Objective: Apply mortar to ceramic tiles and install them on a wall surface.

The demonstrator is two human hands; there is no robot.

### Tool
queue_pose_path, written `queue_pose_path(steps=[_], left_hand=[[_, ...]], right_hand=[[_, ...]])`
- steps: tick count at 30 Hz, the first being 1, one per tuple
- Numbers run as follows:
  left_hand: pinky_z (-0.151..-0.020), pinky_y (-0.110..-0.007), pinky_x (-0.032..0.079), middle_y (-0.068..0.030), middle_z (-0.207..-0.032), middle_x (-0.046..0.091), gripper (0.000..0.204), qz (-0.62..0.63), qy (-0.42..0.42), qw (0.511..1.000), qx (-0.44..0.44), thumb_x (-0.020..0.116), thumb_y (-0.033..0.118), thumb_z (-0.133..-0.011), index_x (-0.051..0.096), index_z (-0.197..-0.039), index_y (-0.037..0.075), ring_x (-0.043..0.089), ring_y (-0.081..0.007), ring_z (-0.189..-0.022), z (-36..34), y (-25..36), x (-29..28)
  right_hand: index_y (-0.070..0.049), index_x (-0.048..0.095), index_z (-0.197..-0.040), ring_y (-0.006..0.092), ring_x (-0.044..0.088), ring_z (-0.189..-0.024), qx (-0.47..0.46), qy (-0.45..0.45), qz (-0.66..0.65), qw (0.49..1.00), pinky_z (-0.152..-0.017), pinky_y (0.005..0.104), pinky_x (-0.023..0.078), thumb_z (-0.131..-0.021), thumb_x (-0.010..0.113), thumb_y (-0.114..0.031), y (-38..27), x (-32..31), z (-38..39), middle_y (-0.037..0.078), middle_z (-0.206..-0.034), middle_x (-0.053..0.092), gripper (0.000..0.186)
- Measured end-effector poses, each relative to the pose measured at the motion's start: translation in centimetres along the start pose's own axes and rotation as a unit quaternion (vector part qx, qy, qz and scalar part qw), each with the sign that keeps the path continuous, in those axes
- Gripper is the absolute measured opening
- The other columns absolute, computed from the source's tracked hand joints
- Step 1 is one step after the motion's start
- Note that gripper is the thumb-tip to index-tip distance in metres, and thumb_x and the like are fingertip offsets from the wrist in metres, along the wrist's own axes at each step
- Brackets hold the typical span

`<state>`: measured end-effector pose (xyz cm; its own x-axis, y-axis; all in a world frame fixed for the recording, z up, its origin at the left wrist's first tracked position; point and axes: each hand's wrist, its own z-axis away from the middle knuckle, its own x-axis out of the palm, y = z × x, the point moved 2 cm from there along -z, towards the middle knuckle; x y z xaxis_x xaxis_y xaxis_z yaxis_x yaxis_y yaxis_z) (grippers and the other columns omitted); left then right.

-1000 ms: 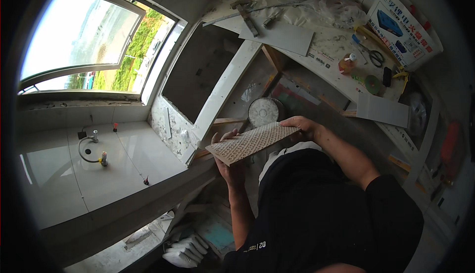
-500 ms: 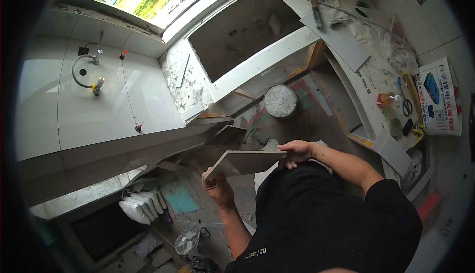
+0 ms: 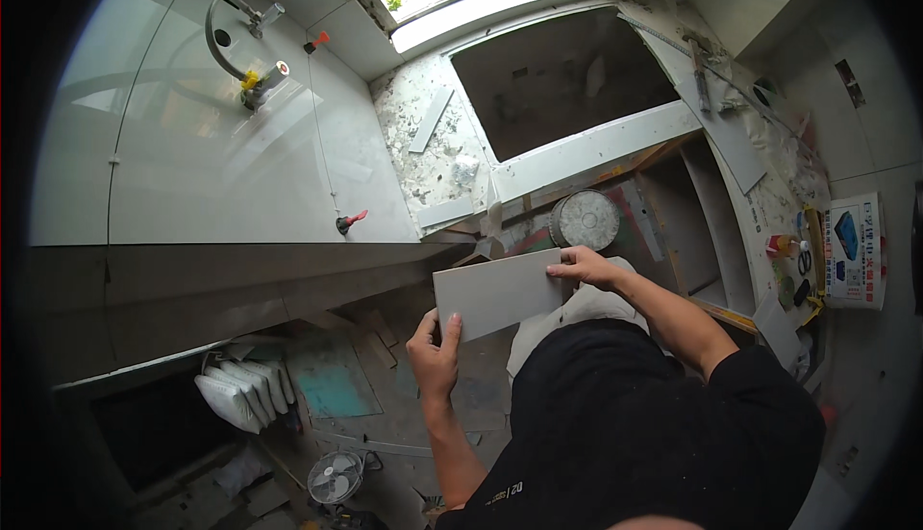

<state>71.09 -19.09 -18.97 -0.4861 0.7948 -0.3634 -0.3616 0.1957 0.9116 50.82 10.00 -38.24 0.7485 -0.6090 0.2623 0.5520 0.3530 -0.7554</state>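
Tile (image 3: 498,292) — a flat grey rectangle — sits in mid-air between both hands in the head view, just below the edge of the glossy white tabletop (image 3: 240,174). Its long axis runs from the left hand (image 3: 435,349), clamped on the lower-left corner, up to the right hand (image 3: 583,265), pinching the upper-right edge. Neither is nearer — each holds an end. A round white bucket (image 3: 585,220) stands just beyond.

My left hand (image 3: 435,355) grips lower-left corner of grey tile (image 3: 500,292); my right hand (image 3: 583,266) pinches its right edge. Tile held flat, above floor, near round bucket (image 3: 585,220).
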Motion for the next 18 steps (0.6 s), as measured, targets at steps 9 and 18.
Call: queue_pose_path(steps=[9, 18], left_hand=[[-0.074, -0.032, 0.055, -0.0062, -0.089, 0.079, 0.038, -0.009, -0.074, 0.996, -0.052, 0.079, 0.028, -0.110, 0.082, -0.115, -0.010, 0.065, -0.0093, -0.081, -3.8, -0.6, -1.5], [-0.066, -0.035, 0.051, -0.0100, -0.075, 0.071, 0.037, -0.025, -0.002, 0.997, 0.080, 0.076, 0.028, -0.111, 0.079, -0.106, -0.009, 0.059, -0.0101, -0.072, -13.1, 5.5, 3.5]], right_hand=[[0.001, 0.082, -0.110, 0.0138, 0.065, -0.076, -0.037, 0.032, 0.178, 0.983, -0.067, 0.0327, 0.054, -0.101, 0.085, -0.061, -7.4, -1.0, -5.0, 0.004, -0.087, 0.070, 0.063], [-0.003, 0.084, -0.112, 0.0253, 0.078, -0.087, -0.171, 0.159, 0.245, 0.941, -0.082, 0.0428, 0.062, -0.107, 0.077, -0.053, -12.2, -7.2, -11.2, 0.014, -0.094, 0.081, 0.051]])
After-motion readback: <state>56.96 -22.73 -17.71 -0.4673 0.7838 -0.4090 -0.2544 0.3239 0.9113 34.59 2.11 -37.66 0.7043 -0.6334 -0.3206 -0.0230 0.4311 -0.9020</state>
